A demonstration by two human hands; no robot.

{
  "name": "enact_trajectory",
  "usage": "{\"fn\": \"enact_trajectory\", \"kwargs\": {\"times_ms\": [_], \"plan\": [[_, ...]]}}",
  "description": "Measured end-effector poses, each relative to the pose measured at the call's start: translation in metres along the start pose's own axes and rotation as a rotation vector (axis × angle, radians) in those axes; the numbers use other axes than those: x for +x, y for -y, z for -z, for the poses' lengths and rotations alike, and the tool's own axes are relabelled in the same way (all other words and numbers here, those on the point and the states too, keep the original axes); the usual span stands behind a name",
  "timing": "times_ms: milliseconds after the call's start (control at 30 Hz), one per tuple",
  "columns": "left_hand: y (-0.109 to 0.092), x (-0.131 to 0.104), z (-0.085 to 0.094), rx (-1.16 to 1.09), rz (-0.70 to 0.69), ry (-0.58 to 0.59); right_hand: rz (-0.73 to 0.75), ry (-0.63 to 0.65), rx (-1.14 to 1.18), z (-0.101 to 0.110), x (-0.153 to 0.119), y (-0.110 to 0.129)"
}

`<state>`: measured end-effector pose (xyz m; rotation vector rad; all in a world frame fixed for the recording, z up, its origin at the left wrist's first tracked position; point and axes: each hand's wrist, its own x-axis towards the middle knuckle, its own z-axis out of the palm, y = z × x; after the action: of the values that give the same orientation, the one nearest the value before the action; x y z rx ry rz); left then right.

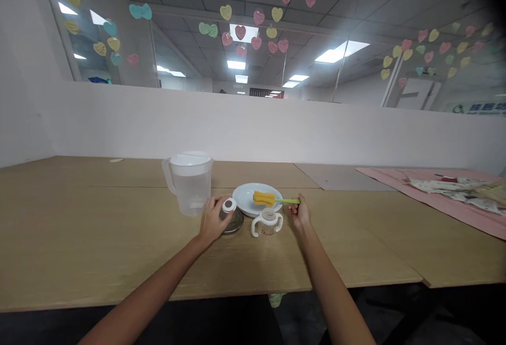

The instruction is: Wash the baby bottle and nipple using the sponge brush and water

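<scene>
My right hand [301,213] is closed on the light green handle of a sponge bottle brush [264,198]. The brush's yellow head lies level above the white plate [239,199], just behind the bottle; I cannot tell whether it touches the plate. A small clear bottle [268,222] with two white side handles and red lettering stands upright in front, its neck uncovered. My left hand [214,222] curls round a white bottle cap [229,205] with a dark centre. Under the cap sits a dark round metal dish [234,222], partly hidden by the fingers.
A translucent lidded pitcher [192,189] with liquid in it stands behind my left hand, handle to the left. Far right, a pink cloth [389,179] carries patterned fabric [454,189]. The wooden table [118,239] meets a low white wall [245,131] under a window.
</scene>
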<state>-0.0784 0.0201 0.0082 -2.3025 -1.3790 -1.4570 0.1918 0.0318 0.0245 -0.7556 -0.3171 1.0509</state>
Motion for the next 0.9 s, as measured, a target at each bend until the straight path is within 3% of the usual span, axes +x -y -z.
{"fn": "enact_trajectory", "kwargs": {"times_ms": [67,367,900], "plan": [[0.0015,-0.0047,0.0018,0.037,-0.021,0.051,-0.008,-0.015,-0.002,0.0002,-0.0002,0.0005],[0.001,-0.0068,-0.0072,0.106,0.123,0.211,-0.004,-0.019,-0.029,0.0017,0.0029,0.0005],[-0.0016,-0.0055,-0.0068,0.209,0.213,0.301,0.005,0.008,-0.059,0.0051,0.0067,-0.0002]]}}
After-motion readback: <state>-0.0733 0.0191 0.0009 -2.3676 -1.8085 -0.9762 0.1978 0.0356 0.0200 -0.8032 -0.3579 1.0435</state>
